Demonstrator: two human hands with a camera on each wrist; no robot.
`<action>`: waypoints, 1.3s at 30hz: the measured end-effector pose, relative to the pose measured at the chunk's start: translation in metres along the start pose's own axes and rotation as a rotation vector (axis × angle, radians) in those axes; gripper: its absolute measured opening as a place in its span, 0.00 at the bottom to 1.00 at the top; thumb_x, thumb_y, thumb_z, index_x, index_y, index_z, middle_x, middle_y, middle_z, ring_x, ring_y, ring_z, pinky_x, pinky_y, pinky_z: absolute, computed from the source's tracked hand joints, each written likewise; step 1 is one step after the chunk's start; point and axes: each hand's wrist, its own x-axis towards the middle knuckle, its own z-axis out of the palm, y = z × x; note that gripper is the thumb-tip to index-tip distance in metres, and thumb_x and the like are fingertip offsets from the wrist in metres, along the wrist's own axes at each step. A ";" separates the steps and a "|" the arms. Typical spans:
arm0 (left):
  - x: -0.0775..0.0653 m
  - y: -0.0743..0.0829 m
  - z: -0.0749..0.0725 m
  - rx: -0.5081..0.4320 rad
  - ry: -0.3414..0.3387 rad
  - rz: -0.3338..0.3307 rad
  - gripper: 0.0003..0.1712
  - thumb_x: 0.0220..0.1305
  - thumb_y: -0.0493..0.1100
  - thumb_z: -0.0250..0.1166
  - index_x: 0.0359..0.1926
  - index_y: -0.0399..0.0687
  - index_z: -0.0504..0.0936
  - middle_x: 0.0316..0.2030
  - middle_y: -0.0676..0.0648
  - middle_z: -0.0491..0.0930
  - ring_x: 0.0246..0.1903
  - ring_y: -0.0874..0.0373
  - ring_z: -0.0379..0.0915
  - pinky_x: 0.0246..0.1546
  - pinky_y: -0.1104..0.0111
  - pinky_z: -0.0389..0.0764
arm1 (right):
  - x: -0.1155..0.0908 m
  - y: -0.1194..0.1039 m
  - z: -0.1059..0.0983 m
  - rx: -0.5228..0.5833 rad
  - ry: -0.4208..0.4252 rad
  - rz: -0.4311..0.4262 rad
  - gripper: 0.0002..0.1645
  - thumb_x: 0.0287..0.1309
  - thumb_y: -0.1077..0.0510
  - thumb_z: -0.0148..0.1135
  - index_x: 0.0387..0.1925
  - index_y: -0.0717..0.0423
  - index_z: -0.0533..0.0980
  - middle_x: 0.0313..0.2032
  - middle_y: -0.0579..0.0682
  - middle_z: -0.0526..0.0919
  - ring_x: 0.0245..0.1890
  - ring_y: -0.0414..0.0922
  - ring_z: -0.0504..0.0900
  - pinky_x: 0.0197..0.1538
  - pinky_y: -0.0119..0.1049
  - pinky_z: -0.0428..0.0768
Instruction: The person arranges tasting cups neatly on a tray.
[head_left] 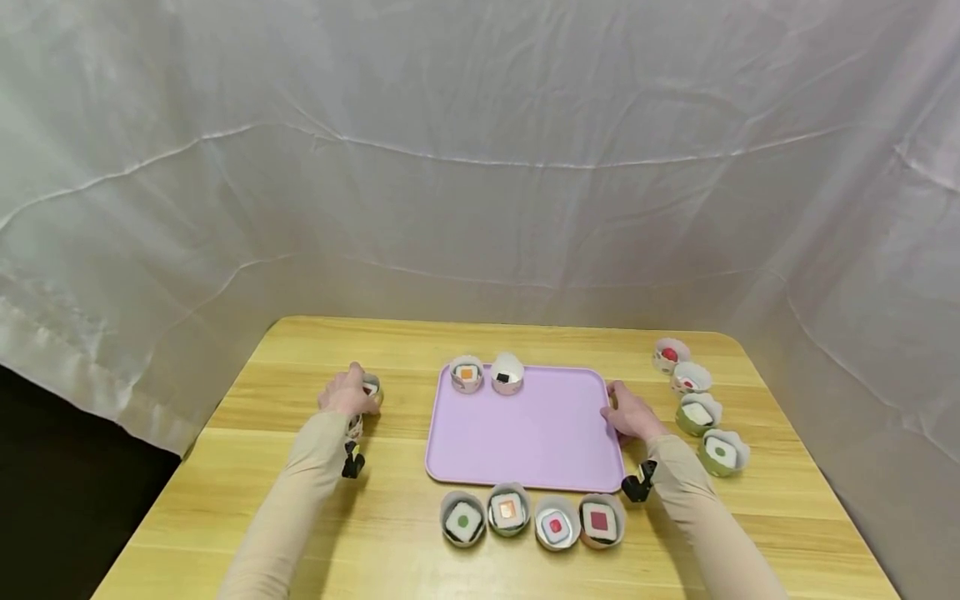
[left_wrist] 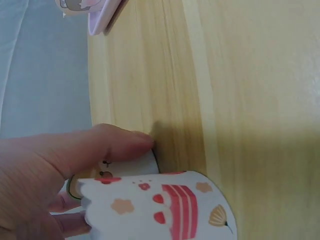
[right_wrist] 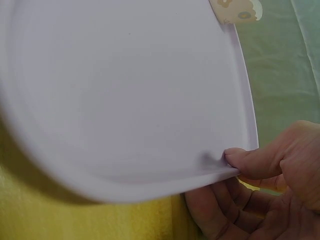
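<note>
My left hand is at the left of the table, its fingers around a small paper cup with a white-and-dark sushi-like piece inside. In the left wrist view, the thumb lies against that cup; a nearer cup with a cake print hides part of it. My right hand pinches the right edge of the lilac tray, thumb on top and fingers below. On the tray's back left stand two cups, one with an orange-topped piece, the other with a black-topped piece.
Several filled cups line up in front of the tray. More cups form a slanting row at the right of the wooden table. A pale curtain hangs around the back and sides.
</note>
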 end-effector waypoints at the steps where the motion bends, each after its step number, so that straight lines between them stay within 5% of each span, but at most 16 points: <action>1: 0.000 -0.001 0.000 -0.002 0.009 0.005 0.36 0.45 0.42 0.76 0.54 0.35 0.70 0.46 0.29 0.79 0.43 0.35 0.78 0.40 0.48 0.81 | 0.000 0.000 0.000 0.000 -0.001 -0.001 0.28 0.73 0.61 0.50 0.68 0.67 0.55 0.44 0.71 0.77 0.28 0.49 0.83 0.27 0.38 0.86; 16: 0.003 -0.003 0.000 -0.089 0.084 0.050 0.33 0.46 0.41 0.75 0.52 0.34 0.71 0.42 0.32 0.81 0.37 0.42 0.77 0.32 0.60 0.78 | 0.001 0.001 0.000 -0.002 0.002 0.000 0.28 0.72 0.61 0.50 0.67 0.66 0.55 0.42 0.70 0.76 0.26 0.49 0.82 0.25 0.37 0.85; 32: 0.002 0.013 -0.005 -0.217 0.104 0.283 0.34 0.47 0.37 0.75 0.56 0.33 0.74 0.46 0.34 0.81 0.42 0.45 0.77 0.40 0.63 0.79 | 0.001 0.000 0.000 -0.003 0.002 -0.004 0.28 0.73 0.60 0.50 0.67 0.66 0.55 0.43 0.69 0.77 0.27 0.49 0.83 0.27 0.37 0.86; 39: 0.000 0.026 -0.005 -0.319 0.124 0.385 0.34 0.49 0.35 0.74 0.58 0.32 0.74 0.50 0.31 0.80 0.49 0.38 0.77 0.53 0.48 0.82 | 0.000 0.001 0.001 -0.002 0.012 -0.033 0.27 0.72 0.61 0.50 0.66 0.68 0.56 0.41 0.69 0.78 0.26 0.49 0.83 0.26 0.39 0.86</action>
